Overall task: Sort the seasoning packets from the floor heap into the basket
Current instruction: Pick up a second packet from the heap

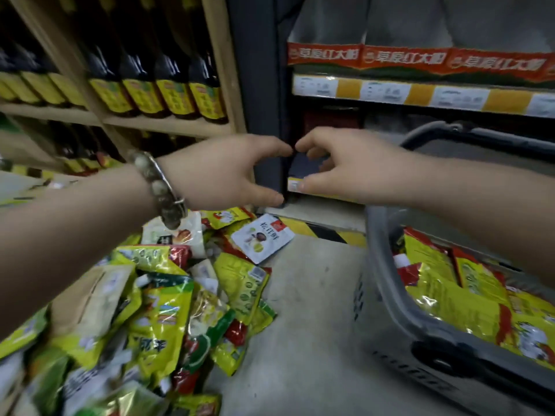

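Both hands are up at chest height, away from the work. The left hand (pixel 228 172) and the right hand (pixel 342 172) each curve into a wide C, index tips meeting and thumbs nearly meeting below, and neither holds anything. A beaded bracelet (pixel 159 187) sits on the left wrist.

On progress, the basket (pixel 390 349) stands on the floor at the right. It already has a layer of yellow-and-red seasoning packets (pixel 468 298) lying flat in it, so a fair batch looks done. The heap (pixel 156 310) at lower left is big, with green, yellow and red packets piled loosely and a white packet (pixel 262 237) at its far edge. My read is that more remains than has gone in.

As for room, a strip of bare floor (pixel 315 310) separates heap and basket, giving a clear lane across. The basket's rim is near that lane, and its handle (pixel 480 136) arches at the far side, away from the drop zone. The wooden shelf (pixel 168 124) of dark bottles (pixel 174 85) crowds the heap's far side, so reaches there need care. A striped kerb (pixel 318 229) marks the shelf base ahead.
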Demonstrator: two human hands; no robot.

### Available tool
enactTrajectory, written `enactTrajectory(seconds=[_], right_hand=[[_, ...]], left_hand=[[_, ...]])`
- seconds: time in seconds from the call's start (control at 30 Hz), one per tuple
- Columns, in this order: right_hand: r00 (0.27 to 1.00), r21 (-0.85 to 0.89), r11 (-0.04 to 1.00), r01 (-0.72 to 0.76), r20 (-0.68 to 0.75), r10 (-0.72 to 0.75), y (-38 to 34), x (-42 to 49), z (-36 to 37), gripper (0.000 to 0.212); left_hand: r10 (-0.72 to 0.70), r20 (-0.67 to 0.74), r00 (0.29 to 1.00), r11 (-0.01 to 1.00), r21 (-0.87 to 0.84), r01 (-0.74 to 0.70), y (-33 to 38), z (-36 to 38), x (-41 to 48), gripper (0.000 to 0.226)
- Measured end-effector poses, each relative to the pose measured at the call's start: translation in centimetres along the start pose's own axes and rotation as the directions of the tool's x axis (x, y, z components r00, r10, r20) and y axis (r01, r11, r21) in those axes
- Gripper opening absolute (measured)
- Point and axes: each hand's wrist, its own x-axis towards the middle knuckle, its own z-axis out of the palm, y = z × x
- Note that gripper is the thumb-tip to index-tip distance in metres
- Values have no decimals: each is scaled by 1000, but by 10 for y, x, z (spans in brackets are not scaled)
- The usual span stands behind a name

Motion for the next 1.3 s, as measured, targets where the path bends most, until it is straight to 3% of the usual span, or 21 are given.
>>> enactTrajectory(seconds=[0.23,0.43,0.5,0.57,0.63,0.73,0.8,0.87,0.93,1.03,1.07,1.13,1.23,1.3], right_hand=[[976,-300,954,-3,206,68,-29,79,104,43],[931,-283,948,-146,286,228,0,117,188,24],[917,-295,942,-162,308,254,15,122,213,29],[905,-381,918,-111,343,252,34,122,238,12],[900,-501,866,5,380,215,53,122,259,34],[894,-552,829,84,410,183,74,127,287,36],[889,-464,883,-73,371,269,83,137,300,42],[853,-229,902,-366,303,424,89,153,312,45],[747,114,754,-647,294,597,96,170,327,40],[529,519,282,-807,423,735,106,179,352,28],[501,580,179,-795,460,734,113,181,362,21],[516,668,81,-740,486,706,121,182,374,12],[478,755,-29,-656,444,758,124,192,380,24],[424,852,-132,-507,380,822,121,196,375,20]], left_hand=[[-254,38,966,966,-35,256,-85,63,-44,71],[-400,95,911,903,-131,410,-129,134,-56,69],[-436,110,893,877,-174,449,-140,159,-55,67],[-447,125,886,861,-208,464,-149,183,-51,66],[-459,138,878,841,-251,479,-156,204,-45,65],[-476,145,868,810,-312,496,-163,228,-34,62],[-487,138,862,776,-386,500,-166,241,-26,59],[-509,130,851,722,-473,504,-166,252,-17,55],[-538,132,832,660,-548,514,-166,261,-9,51],[-570,143,809,610,-586,533,-165,273,1,47],[-576,144,804,599,-594,536,-166,276,3,46],[-581,143,801,583,-614,532,-168,281,6,44],[-573,158,804,560,-640,525,-169,285,6,40],[-587,145,797,524,-682,510,-169,284,4,36]])
